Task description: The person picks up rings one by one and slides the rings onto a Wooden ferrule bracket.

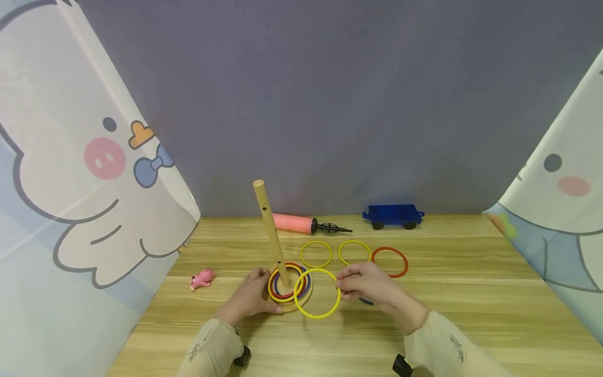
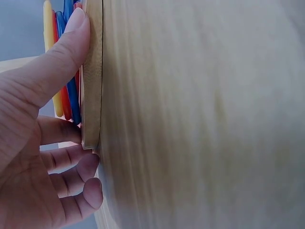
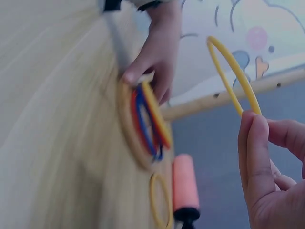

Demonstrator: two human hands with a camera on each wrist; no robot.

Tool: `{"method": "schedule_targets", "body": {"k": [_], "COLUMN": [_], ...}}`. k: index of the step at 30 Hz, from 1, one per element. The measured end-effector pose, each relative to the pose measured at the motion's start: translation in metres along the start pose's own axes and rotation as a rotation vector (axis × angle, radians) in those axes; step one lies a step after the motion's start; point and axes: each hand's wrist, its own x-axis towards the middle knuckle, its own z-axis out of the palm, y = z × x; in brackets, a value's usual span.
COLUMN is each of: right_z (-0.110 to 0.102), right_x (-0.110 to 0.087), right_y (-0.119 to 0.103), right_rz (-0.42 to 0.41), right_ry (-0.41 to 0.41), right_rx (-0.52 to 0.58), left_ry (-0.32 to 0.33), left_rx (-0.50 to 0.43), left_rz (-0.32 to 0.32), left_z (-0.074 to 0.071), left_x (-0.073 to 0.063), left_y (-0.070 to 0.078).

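One left hand [image 1: 249, 299], half closed round the edge of a round wood base [image 2: 92, 95], thumb at the front and fingers at the left side. One right hand [image 1: 365, 285], thumb and fingers pinched on the rim of a thin yellow ring [image 1: 317, 317]. That ring up in the air, off the table [image 1: 471, 288], to the right of a tall wood stick [image 1: 269, 222] and outside it. Stick standing up from the base, with small dark holes in its side. At its foot, a flat pile of rings [image 1: 282, 300] around it: yellow on top, red and blue under. On the table behind, two more yellow rings [image 1: 316, 242] side by side, then a red ring [image 1: 407, 265] just beside the second one. Below the right hand, a bit of something blue [image 1: 366, 301], mostly hidden. Farther back, a pink pump [image 1: 294, 223] with a black tip, and a blue wagon [image 1: 393, 213] with black wheels. Off to the left, a little pink toy animal [image 1: 202, 278]. Behind, a big gray cloth [image 1: 353, 104], with cartoon sheets [image 1: 56, 131] on both sides.
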Motion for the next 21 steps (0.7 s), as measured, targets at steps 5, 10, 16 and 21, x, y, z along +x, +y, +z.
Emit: {"method": "schedule_targets", "body": {"k": [5, 10, 16, 21], "right_z": [0.019, 0.035, 0.051, 0.062], "right_x": [0.008, 0.012, 0.017, 0.017], "right_y": [-0.021, -0.049, -0.089, -0.125], "right_rz": [-0.039, -0.068, -0.141, -0.206], "right_ry": [0.008, 0.038, 0.050, 0.075], "right_rx": [0.038, 0.066, 0.132, 0.181], "left_ry": [0.007, 0.021, 0.019, 0.006], "left_rx": [0.002, 0.011, -0.004, 0.012], "left_rz": [0.015, 0.035, 0.040, 0.028], "left_z": [-0.002, -0.001, 0.001, 0.001], "left_x": [0.000, -0.001, -0.001, 0.000], "left_y": [0.001, 0.000, -0.003, -0.004]}}
